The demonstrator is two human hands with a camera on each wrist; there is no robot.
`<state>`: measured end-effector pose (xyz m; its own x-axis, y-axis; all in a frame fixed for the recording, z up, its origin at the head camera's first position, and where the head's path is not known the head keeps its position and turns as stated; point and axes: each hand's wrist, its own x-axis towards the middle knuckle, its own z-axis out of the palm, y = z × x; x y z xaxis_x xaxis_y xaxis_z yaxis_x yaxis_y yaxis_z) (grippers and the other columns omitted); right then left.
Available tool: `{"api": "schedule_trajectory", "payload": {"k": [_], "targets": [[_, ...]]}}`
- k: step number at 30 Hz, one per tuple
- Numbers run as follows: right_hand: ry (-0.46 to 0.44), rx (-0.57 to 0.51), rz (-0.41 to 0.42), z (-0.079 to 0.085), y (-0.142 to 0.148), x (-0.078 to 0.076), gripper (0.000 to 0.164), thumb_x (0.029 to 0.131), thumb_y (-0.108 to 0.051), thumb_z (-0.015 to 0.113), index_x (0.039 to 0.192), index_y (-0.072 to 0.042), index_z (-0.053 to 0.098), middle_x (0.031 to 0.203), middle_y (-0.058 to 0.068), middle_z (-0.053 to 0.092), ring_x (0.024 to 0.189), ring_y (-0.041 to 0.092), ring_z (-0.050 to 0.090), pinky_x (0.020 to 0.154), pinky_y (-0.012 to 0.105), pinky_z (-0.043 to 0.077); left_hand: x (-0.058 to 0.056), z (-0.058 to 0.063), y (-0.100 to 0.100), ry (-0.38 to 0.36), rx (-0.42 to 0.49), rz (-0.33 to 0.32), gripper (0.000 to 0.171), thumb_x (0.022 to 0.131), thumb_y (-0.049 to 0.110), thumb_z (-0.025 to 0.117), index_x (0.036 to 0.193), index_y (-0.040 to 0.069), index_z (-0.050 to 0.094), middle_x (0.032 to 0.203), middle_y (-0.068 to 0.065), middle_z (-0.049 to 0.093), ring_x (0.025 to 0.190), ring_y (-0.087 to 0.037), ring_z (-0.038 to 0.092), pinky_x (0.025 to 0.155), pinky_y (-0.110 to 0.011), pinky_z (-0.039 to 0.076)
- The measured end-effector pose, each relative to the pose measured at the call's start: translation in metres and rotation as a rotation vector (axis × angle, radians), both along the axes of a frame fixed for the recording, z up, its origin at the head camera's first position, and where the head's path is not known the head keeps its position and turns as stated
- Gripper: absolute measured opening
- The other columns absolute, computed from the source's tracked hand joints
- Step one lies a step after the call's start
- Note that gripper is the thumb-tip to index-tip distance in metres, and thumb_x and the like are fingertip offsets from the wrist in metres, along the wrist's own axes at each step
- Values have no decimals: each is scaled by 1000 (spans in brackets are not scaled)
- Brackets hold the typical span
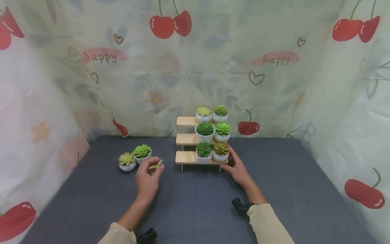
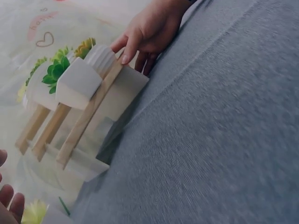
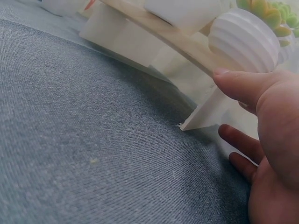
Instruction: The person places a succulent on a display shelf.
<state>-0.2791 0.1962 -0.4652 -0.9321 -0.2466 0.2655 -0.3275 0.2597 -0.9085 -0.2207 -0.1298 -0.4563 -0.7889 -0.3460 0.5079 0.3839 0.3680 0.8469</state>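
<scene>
My left hand (image 1: 147,181) pinches a small yellow-green succulent (image 1: 155,165) between thumb and fingertips, with most of it hidden by the fingers. In the left wrist view its yellow leaves (image 2: 35,212) show at the bottom edge. Beside that hand stand a green succulent (image 1: 142,151) and a yellowish one (image 1: 127,159), both in white pots. My right hand (image 1: 239,169) grips the right end of the lowest step of a three-step wooden stand (image 1: 186,156), thumb (image 3: 238,84) at the front edge, fingers behind. Just above that thumb sits a reddish-green succulent in a ribbed white pot (image 3: 243,42).
Each step of the stand bears two potted succulents toward its right, such as the dark green one (image 1: 204,129) on the middle step. Bare wood shows at the left of every step. A dark grey cloth (image 1: 195,210) covers the table, and a cherry-print curtain (image 1: 195,67) hangs behind.
</scene>
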Motion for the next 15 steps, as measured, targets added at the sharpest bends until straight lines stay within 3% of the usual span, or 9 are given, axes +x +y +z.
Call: {"api": "schedule_trajectory", "payload": {"k": [5, 9, 15], "targets": [[-19, 2, 1, 9, -2, 6, 81, 90, 2, 65, 155, -2, 16, 147, 31, 35, 129, 47, 41, 100, 60, 37, 2, -5, -8, 85, -26, 54, 24, 79, -7, 76, 100, 1, 69, 99, -10, 64, 91, -24, 60, 74, -42, 50], [-16, 6, 6, 6, -2, 3, 82, 90, 2, 66, 155, -1, 15, 147, 31, 35, 129, 46, 42, 100, 59, 38, 4, -11, -14, 152, -46, 107, 29, 75, -9, 78, 101, -1, 69, 105, -13, 62, 100, -24, 56, 76, -41, 45], [0, -7, -1, -18, 4, -12, 84, 90, -1, 67, 157, -9, 16, 149, 28, 34, 129, 46, 42, 99, 60, 39, 6, -16, -19, 95, -10, 189, 41, 75, -6, 79, 113, -1, 66, 117, -16, 56, 116, -23, 49, 82, -41, 40]]}}
